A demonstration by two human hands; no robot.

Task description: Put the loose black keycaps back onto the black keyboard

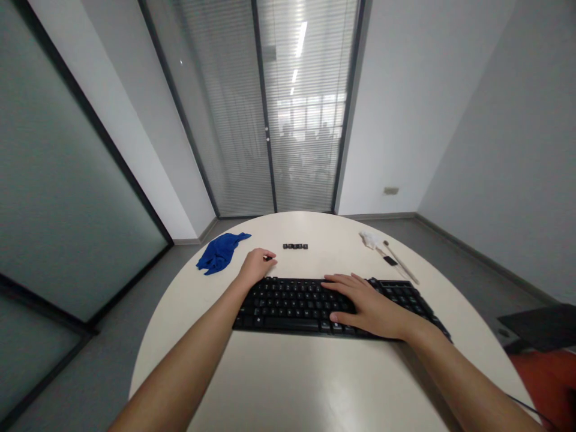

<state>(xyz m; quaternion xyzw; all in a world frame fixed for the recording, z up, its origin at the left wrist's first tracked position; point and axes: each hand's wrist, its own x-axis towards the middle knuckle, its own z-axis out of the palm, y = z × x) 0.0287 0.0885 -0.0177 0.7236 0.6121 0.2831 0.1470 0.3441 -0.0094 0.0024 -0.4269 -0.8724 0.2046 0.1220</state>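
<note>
A black keyboard point(288, 306) lies across the middle of the round table. Just beyond its upper left edge, my left hand point(257, 264) pinches a small black keycap point(268, 258) between thumb and fingers. My right hand point(366, 305) rests on the right part of the keyboard with its fingers spread, covering some keys. Behind the keyboard, several loose black keycaps point(295, 246) stand in a short row on the tabletop.
On the white table point(297, 372), a crumpled blue cloth point(220, 252) lies at the left. A white tissue point(369, 240), a thin stick-like tool point(402, 263) and a small black object point(390, 261) lie at the right. A dark and red chair point(542, 366) stands at the lower right.
</note>
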